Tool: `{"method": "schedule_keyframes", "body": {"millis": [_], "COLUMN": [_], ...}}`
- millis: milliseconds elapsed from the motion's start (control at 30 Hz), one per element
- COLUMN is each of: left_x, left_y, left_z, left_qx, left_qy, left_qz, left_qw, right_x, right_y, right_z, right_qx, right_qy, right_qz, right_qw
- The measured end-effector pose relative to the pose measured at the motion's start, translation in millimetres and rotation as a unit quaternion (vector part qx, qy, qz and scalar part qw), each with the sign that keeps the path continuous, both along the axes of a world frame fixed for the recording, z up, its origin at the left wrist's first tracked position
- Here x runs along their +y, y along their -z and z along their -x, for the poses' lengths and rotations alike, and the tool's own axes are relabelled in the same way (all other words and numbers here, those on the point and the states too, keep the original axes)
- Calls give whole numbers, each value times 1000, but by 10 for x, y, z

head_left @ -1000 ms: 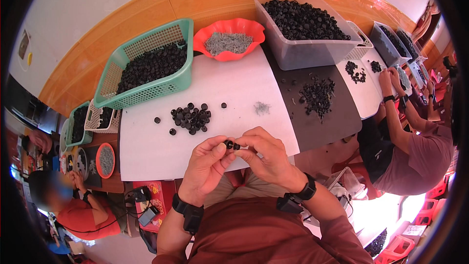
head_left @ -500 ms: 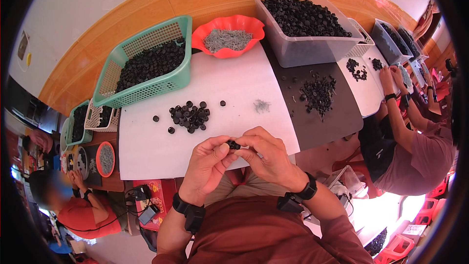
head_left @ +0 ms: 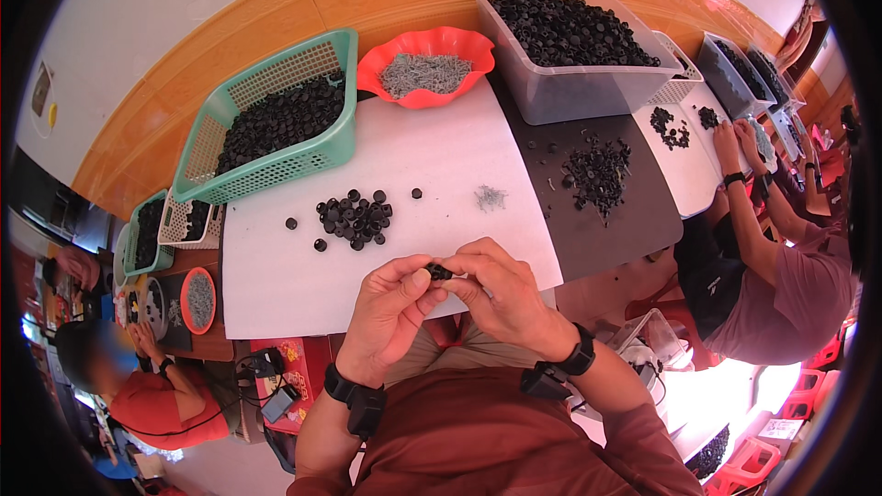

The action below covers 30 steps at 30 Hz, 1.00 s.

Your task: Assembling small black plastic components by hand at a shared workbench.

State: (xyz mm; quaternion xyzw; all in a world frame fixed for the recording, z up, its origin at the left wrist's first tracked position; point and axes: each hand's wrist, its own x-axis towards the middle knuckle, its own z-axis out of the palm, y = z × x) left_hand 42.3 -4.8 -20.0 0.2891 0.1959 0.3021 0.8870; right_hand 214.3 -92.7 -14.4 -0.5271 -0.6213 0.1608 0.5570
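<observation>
A small black round plastic part (head_left: 438, 272) is pinched between my two hands above the near edge of the white sheet (head_left: 441, 152). My left hand (head_left: 390, 308) grips it between thumb and fingers. From the other side, the thumb and fingertips of my right hand (head_left: 501, 289) close on the same part and cover some of it. Beyond my hands lies a pile of black round caps (head_left: 354, 219), with a few strays around it. A little heap of thin grey metal pins (head_left: 491, 198) rests to the right of that pile.
Along the back stand a green basket (head_left: 266, 174) of black parts, a red scalloped bowl (head_left: 424, 98) of grey pins and a clear bin (head_left: 588, 96) of black parts. More black pieces (head_left: 595, 174) lie on a dark mat. Co-workers sit at left and right.
My hands keep nearly the same pinch on the black part. The table scene has shifted very slightly in the picture; nothing was visibly put down or picked up.
</observation>
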Motion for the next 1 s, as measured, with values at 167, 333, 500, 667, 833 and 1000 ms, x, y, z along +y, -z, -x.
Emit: {"method": "schedule_keyframes", "body": {"millis": [167, 333, 500, 667, 833, 1000], "left_x": [-8, -19, -23, -36, -41, -55], "left_y": [10, 6, 17, 16, 36, 30], "left_z": [-6, 2, -20, -41, -31, -50], "left_qx": [4, 5, 4, -1, 3, 3], "left_qy": [1, 0, -3, -3, -4, -4], "left_qz": [1, -4, -10, -14, -16, -17], "left_qw": [1000, 1000, 1000, 1000, 1000, 1000], "right_x": [-1, -6, 16, 13, 29, 29], "right_y": [40, 13, 37, 54, 95, 111], "right_z": [-6, 5, 10, 26, 22, 20], "right_qx": [-7, -12, -7, 10, 21, 15], "right_qy": [-10, -10, 6, 19, 16, 21], "right_qz": [7, 15, -24, -51, -76, -82], "right_qw": [1000, 1000, 1000, 998, 997, 996]}}
